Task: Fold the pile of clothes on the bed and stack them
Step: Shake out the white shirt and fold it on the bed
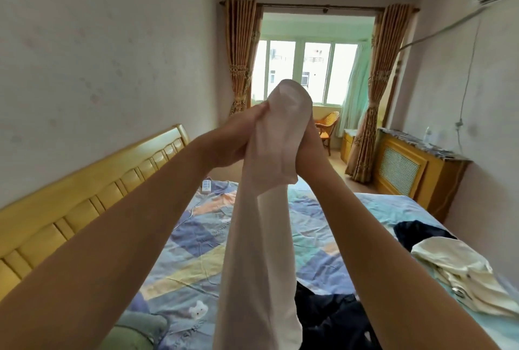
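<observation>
Cloth fills the middle of the view: a long, pale pinkish-white garment [261, 237], thin and smooth, hangs as a narrow tube from raised hands down past the lower edge of the picture. Its top end is bunched into a rounded, soft knob above the fingers, and a loose flap with a stitched hem folds down just below them.

The left hand [238, 139] grips the garment's upper part from the left, its fingers curled round the cloth and its thumb pressed against the bunched top. The right hand [310, 143] comes up on the other side and is mostly hidden behind the fabric; the wrist and heel of the palm touch the cloth, but whether its fingers are clenched on it cannot be told. Both bare forearms reach up and forward, so the garment is held in the air well above the bed [323, 240].

The bed carries a creased cotton sheet printed with slanted patches of blue, yellow, peach and mint, with a small white bear figure near the lower left. Dark navy clothes [331, 318] lie crumpled on it just beside the hanging garment's lower part, and another dark piece [421, 233] lies further right. Near that, at the right edge, sits a heap of cream, satiny clothes [460, 274] with soft rounded folds. A glossy yellow wooden headboard [84, 209] with padded-looking panels runs along the left wall.
</observation>
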